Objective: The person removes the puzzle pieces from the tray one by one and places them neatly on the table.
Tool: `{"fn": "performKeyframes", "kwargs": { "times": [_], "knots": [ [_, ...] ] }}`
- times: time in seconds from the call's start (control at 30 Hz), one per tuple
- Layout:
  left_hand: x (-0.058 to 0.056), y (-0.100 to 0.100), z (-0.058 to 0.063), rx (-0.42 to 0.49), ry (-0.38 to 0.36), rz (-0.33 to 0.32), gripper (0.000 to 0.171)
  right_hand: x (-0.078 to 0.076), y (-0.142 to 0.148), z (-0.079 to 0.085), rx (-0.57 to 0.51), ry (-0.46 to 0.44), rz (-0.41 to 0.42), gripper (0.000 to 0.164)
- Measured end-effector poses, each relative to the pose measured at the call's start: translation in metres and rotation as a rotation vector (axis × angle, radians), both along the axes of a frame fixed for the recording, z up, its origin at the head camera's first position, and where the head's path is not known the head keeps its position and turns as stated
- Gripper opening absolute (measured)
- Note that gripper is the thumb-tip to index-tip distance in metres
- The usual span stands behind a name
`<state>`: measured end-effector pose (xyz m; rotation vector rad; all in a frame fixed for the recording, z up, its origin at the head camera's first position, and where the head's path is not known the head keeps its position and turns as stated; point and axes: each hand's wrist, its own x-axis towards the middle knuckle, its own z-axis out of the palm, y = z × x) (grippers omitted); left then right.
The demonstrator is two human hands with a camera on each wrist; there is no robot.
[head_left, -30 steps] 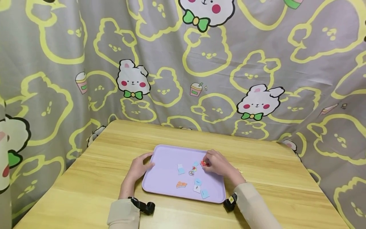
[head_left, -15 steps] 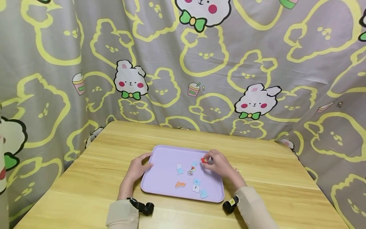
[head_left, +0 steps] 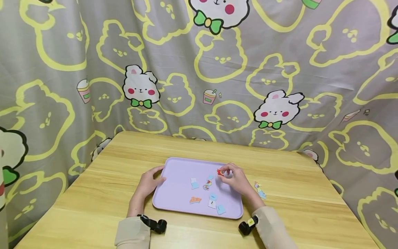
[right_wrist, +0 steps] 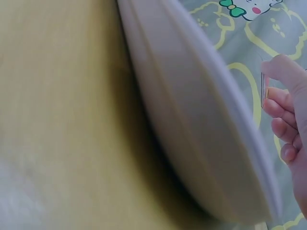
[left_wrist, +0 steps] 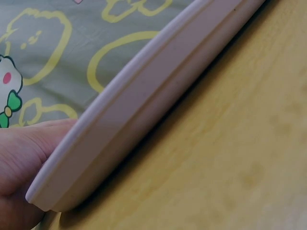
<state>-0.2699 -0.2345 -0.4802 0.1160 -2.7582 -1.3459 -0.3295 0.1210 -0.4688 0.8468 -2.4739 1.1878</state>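
Observation:
My right hand (head_left: pixel 235 178) pinches a small red jigsaw piece (head_left: pixel 219 172) between thumb and fingers, over the right side of a lilac tray (head_left: pixel 177 173). In the right wrist view the thin piece (right_wrist: pixel 263 91) shows edge-on at the fingertips. At the tray's left end rests my left hand (head_left: pixel 147 181), thumb and forefinger touching the rim. Flat on the tray lie a white-and-blue piece (head_left: pixel 194 183), a multicoloured group of pieces (head_left: pixel 207 182), an orange piece (head_left: pixel 195 200), blue and white pieces (head_left: pixel 212 200) and a light-blue piece (head_left: pixel 220 209).
Colourful pieces (head_left: pixel 260 190) lie on the wooden table (head_left: pixel 286 183) right of the tray, beside the right forearm. A printed curtain (head_left: pixel 174 52) hangs behind the table and along both sides. A small black camera sits on each wrist.
The right hand has lifted and turned a little, bringing the red piece slightly left and away from the tray. More of the pieces beside the right forearm now show. The left hand stays on the rim.

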Motion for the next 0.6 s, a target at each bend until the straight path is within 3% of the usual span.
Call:
{"fn": "performKeyframes", "kwargs": {
  "times": [0.33,0.6],
  "knots": [
    [-0.001,0.001,0.0,-0.011,-0.004,-0.006,0.053,0.005,0.011,0.002,-0.013,-0.043,-0.05,0.019],
    [0.0,0.0,0.001,-0.012,-0.016,-0.007,0.053,0.006,0.025,-0.001,-0.014,-0.028,-0.085,0.019]
  ]
}}
